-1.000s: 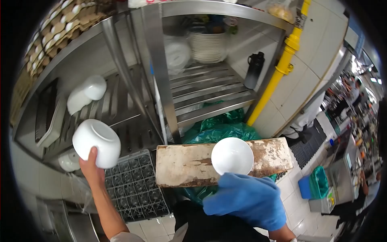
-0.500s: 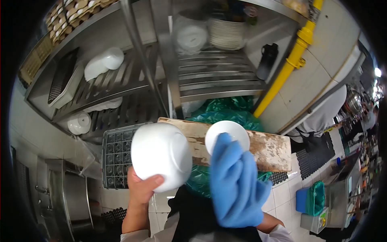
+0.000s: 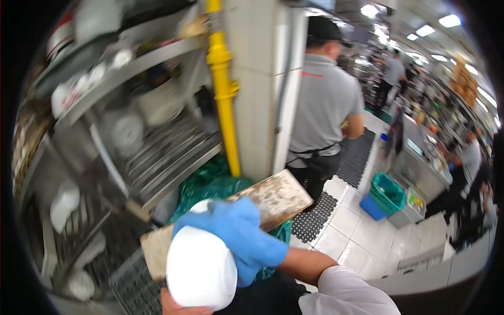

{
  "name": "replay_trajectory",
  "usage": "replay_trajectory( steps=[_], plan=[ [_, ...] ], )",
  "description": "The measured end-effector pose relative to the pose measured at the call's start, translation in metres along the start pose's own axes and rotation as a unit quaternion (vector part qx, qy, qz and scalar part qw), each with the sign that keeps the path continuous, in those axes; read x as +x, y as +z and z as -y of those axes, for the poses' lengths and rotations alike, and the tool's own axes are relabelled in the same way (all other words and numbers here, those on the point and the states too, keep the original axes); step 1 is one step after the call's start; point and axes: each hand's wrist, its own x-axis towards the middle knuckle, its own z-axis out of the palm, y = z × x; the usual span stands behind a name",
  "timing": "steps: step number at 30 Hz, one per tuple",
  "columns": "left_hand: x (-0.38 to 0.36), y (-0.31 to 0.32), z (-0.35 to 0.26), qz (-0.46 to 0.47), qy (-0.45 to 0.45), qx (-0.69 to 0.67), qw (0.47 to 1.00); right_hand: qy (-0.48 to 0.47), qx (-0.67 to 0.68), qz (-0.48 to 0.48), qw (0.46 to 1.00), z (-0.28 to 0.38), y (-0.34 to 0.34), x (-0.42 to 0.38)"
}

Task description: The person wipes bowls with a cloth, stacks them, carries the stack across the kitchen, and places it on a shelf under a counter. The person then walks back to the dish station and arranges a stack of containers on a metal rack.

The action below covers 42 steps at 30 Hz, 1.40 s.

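A large white bowl [image 3: 201,270] is at the lower middle, its rounded outside facing up. My left hand [image 3: 178,306] grips it from below, only partly in view. Blue cloth [image 3: 239,231] covers my right hand [image 3: 262,249] and lies against the bowl's upper side; the fingers are hidden under it. Behind the cloth, a second white bowl [image 3: 199,206] shows only in part over a worn wooden board [image 3: 281,198].
Metal shelves [image 3: 168,170] with white dishes stand at left, above a grey rack [image 3: 137,286]. Green plastic [image 3: 210,185] lies behind the board. A co-worker [image 3: 326,100] stands beyond the yellow pipe [image 3: 223,89]. A lined blue bin [image 3: 374,207] is at right.
The view has swung to the right, bringing people into sight. The blue cloth has moved from the smaller bowl to the large bowl in my left hand.
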Motion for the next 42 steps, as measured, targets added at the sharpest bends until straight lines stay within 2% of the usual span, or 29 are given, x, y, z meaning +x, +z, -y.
replay_trajectory(
  steps=[2, 5, 6, 7, 9, 11, 13, 14, 15, 16, 17, 18, 19, 20, 21, 22, 23, 24, 26, 30, 32, 33, 34, 35, 37, 38, 39, 41, 42],
  plan=[
    [0.017, -0.003, 0.018, -0.041, 0.096, -0.083, 0.991, 0.126, 0.155, 0.015, 0.98, 0.007, -0.004, -0.015],
    [0.03, -0.014, 0.046, -0.128, 0.204, -0.222, 0.945, 0.309, 0.254, -0.048, 0.915, 0.023, 0.009, -0.036],
    [0.03, -0.022, 0.053, -0.13, 0.143, -0.227, 0.955, 0.343, 0.257, -0.062, 0.902, 0.027, 0.014, -0.04],
    [0.04, -0.01, 0.04, -0.12, 0.144, -0.226, 0.956, 0.346, 0.254, -0.07, 0.9, 0.033, 0.021, -0.042],
    [0.064, 0.019, 0.018, -0.12, 0.173, -0.325, 0.922, 0.449, 0.073, -0.082, 0.887, 0.045, 0.036, -0.046],
    [0.075, 0.024, 0.027, -0.111, 0.188, -0.315, 0.924, 0.535, -0.106, -0.083, 0.834, 0.055, 0.052, -0.047],
    [0.077, 0.028, 0.042, -0.178, 0.174, -0.205, 0.947, 0.598, -0.277, -0.074, 0.748, 0.06, 0.059, -0.04],
    [0.078, 0.03, 0.053, -0.18, 0.169, -0.13, 0.96, 0.61, -0.359, -0.122, 0.696, 0.061, 0.059, -0.032],
    [0.076, 0.031, 0.057, -0.176, 0.166, -0.131, 0.961, 0.613, -0.36, -0.12, 0.693, 0.054, 0.065, -0.048],
    [0.074, 0.032, 0.059, -0.128, 0.168, -0.079, 0.974, 0.466, -0.26, -0.171, 0.828, 0.041, 0.075, -0.074],
    [0.075, 0.033, 0.06, -0.079, 0.172, -0.026, 0.982, 0.293, -0.148, -0.215, 0.92, 0.034, 0.08, -0.09],
    [0.073, 0.038, 0.051, -0.053, 0.171, -0.045, 0.983, 0.297, -0.151, -0.216, 0.918, 0.035, 0.074, -0.09],
    [0.072, 0.036, 0.046, -0.05, 0.17, -0.046, 0.983, 0.256, -0.102, -0.23, 0.933, 0.033, 0.068, -0.088],
    [0.071, 0.034, 0.042, 0.003, 0.181, -0.014, 0.983, 0.212, -0.051, -0.243, 0.945, 0.031, 0.061, -0.086],
    [0.069, 0.031, 0.039, 0.055, 0.19, 0.017, 0.98, 0.212, -0.051, -0.241, 0.946, 0.036, 0.025, -0.08],
    [0.068, 0.032, 0.038, 0.061, 0.175, -0.036, 0.982, 0.211, -0.016, -0.136, 0.968, 0.046, -0.031, -0.073],
    [0.065, 0.031, 0.036, 0.058, 0.175, -0.039, 0.982, 0.206, 0.019, -0.027, 0.978, 0.052, -0.06, -0.068],
    [0.061, 0.028, 0.032, 0.095, 0.136, -0.011, 0.986, 0.2, 0.012, 0.018, 0.979, 0.051, -0.07, -0.062],
    [0.056, 0.02, 0.032, 0.185, 0.079, 0.042, 0.979, 0.203, -0.004, 0.034, 0.978, 0.044, -0.064, -0.055],
    [0.044, 0.017, 0.026, 0.164, 0.097, 0.027, 0.981, 0.223, 0.028, -0.009, 0.974, 0.028, -0.039, -0.05],
    [0.039, 0.009, 0.026, 0.12, -0.003, -0.099, 0.988, 0.25, 0.063, -0.053, 0.965, 0.022, -0.025, -0.053],
    [0.039, 0.007, 0.03, 0.118, -0.001, -0.101, 0.988, 0.269, 0.083, -0.04, 0.959, 0.021, -0.022, -0.054],
    [0.038, 0.004, 0.037, 0.072, 0.025, -0.166, 0.983, 0.299, 0.113, 0.024, 0.947, 0.019, -0.022, -0.051],
    [0.036, 0.001, 0.047, 0.025, 0.051, -0.229, 0.972, 0.297, 0.113, 0.028, 0.948, 0.016, -0.01, -0.053],
    [0.042, -0.008, 0.066, 0.009, 0.078, -0.218, 0.973, 0.269, 0.208, -0.119, 0.933, 0.01, 0.041, -0.067],
    [0.047, -0.008, 0.067, -0.017, 0.106, -0.265, 0.958, 0.25, 0.309, -0.154, 0.905, 0.006, 0.068, -0.074],
    [0.052, -0.008, 0.071, -0.042, 0.135, -0.31, 0.94, 0.25, 0.311, -0.152, 0.904, 0.011, 0.063, -0.075],
    [0.062, -0.026, 0.108, -0.017, 0.149, -0.281, 0.948, 0.221, 0.188, -0.186, 0.939, 0.03, 0.039, -0.078],
    [0.067, -0.031, 0.131, 0.03, 0.115, -0.386, 0.915, 0.222, 0.188, -0.187, 0.938, 0.034, 0.03, -0.078]
  ],
)
